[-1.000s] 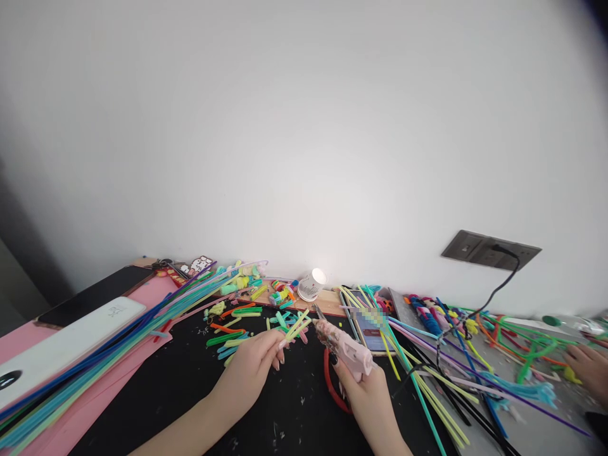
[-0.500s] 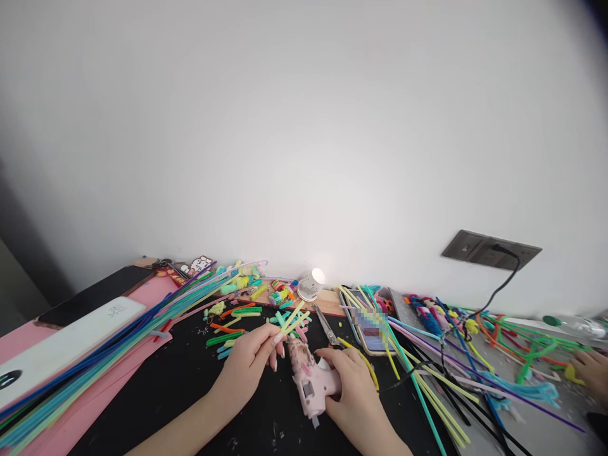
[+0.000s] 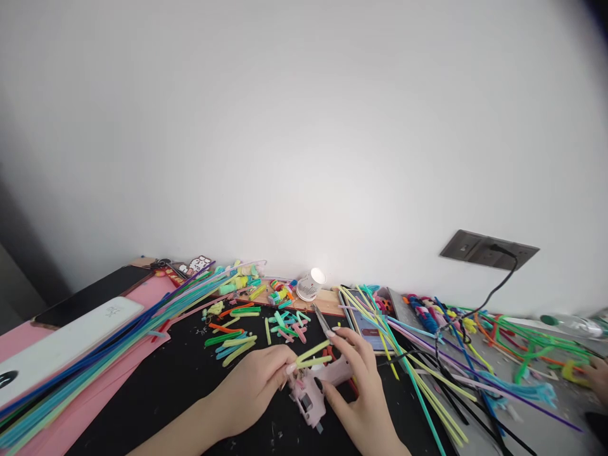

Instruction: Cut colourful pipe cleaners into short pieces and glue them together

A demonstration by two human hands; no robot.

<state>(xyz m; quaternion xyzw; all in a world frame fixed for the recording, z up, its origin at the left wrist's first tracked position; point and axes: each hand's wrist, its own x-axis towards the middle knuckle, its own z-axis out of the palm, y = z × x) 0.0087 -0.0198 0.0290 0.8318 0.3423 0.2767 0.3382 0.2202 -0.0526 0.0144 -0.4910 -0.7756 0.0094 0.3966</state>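
Note:
My left hand (image 3: 256,383) pinches two pale yellow pipe cleaner pieces (image 3: 314,352) at one end, and their free ends fan out to the right. A pink hot glue gun (image 3: 308,400) lies on the black mat just below them, its nozzle end partly hidden by my left fingers. My right hand (image 3: 363,386) is open, thumb and index finger apart, around the free ends of the yellow pieces and over the gun's handle. Scissors (image 3: 322,319) lie just beyond, their handles partly covered by the right hand. Short cut pipe cleaner pieces (image 3: 288,326) lie beyond my left hand.
Long pipe cleaners (image 3: 156,323) lie in a bundle at left beside a white box-like object (image 3: 71,335). A paper cup (image 3: 311,284) stands by the wall. A phone (image 3: 375,342) lies under more pipe cleaners. A black cord (image 3: 494,294) runs to the wall socket. Another person's hand (image 3: 597,373) is at far right.
My right hand has let go of the glue gun and moved up toward the yellow pieces. Those pieces now point right instead of up, and the gun lies turned on the mat.

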